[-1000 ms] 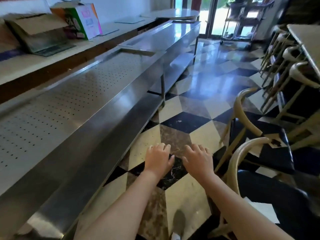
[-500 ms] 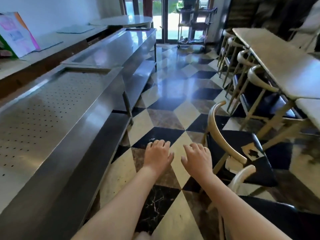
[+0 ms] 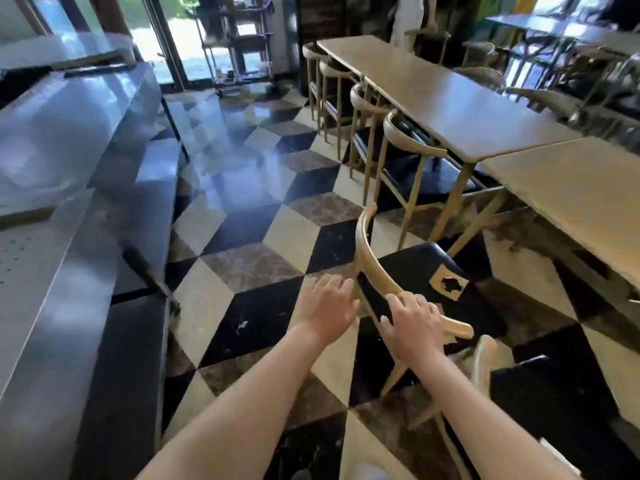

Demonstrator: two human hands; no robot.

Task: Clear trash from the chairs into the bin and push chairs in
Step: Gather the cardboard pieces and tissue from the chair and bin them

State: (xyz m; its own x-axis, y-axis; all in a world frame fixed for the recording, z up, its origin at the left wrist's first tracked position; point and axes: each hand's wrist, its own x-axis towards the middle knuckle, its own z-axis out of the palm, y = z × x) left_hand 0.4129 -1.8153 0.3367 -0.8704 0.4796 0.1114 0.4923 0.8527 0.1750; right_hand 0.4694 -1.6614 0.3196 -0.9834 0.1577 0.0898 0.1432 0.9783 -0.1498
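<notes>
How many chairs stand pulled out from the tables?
2: one chair under both hands, bearing a paper scrap; another chair nearer the camera. Others may be hidden.

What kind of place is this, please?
Probably a restaurant or canteen dining room: long wooden tables with a row of matching chairs pushed in, and a long stainless steel serving counter across a checkered floor.
</notes>
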